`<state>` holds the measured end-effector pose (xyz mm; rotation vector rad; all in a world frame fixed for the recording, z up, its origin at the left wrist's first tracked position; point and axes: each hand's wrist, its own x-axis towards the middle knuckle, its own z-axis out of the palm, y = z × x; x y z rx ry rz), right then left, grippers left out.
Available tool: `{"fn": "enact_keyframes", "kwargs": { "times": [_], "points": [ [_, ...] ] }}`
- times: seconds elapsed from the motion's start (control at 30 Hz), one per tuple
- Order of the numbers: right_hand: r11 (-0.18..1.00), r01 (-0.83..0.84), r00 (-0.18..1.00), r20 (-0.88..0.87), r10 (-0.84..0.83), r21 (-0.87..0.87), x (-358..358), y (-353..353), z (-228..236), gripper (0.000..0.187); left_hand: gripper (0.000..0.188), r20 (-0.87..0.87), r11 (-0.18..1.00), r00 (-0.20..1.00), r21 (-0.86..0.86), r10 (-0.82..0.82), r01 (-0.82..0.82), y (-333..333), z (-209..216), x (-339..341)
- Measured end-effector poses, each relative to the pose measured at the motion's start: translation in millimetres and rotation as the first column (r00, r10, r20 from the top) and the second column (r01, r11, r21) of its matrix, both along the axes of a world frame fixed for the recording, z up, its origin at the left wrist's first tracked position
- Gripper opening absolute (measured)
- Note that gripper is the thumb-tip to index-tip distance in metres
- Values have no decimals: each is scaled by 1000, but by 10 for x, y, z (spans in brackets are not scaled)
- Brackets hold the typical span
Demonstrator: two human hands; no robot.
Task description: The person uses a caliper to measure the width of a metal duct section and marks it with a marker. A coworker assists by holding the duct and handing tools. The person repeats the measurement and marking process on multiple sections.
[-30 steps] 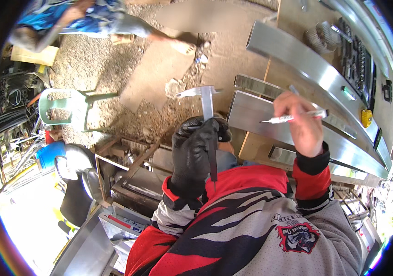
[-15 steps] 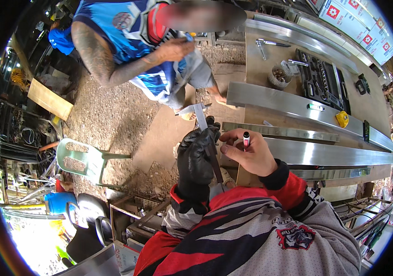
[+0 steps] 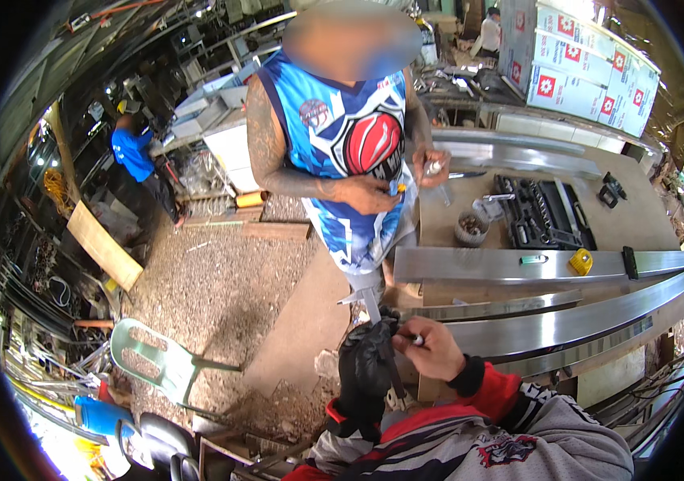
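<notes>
My left hand, in a black glove, is closed around a metal vernier caliper. The caliper's jaws point up and away from me, and its beam runs down past the glove. Right beside it, my bare right hand holds a marker, of which only a short end shows. The fingertips of the right hand come close to the caliper's beam; whether they touch it I cannot tell.
Long stainless steel bars lie on the worktable to the right. A socket set, a yellow tape measure and a tub of small parts are there. A co-worker stands ahead; a green chair is left.
The view has tilted up, so the co-worker and the far workshop show more. My right hand has turned, bringing the marker lower between its fingers. The caliper stays in my left hand.
</notes>
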<state>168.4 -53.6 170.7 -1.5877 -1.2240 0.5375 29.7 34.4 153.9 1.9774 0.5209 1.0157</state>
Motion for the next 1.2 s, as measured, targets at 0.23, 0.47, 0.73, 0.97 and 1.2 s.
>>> {"fn": "enact_keyframes", "kwargs": {
  "times": [0.23,0.47,0.73,0.97,1.2],
  "points": [
    [980,58,998,8,-61,190,39,-224,84,10,27,-141,996,990,-86,-17,5,-242,276,77],
    [988,16,983,-183,12,152,410,-765,179,21,32,291,898,953,-394,-82,198,-711,387,561],
    [977,188,972,-162,-171,95,910,-1543,231,22,33,313,706,927,-609,-205,362,-1360,382,1108],
    [984,-84,996,11,87,-155,1719,-2073,611,19,67,648,535,728,-543,-224,647,-1309,438,1167],
    [833,-423,852,155,500,-357,2289,-2057,1501,23,19,203,831,953,-472,-223,295,-1487,961,1065]
  ]
}}
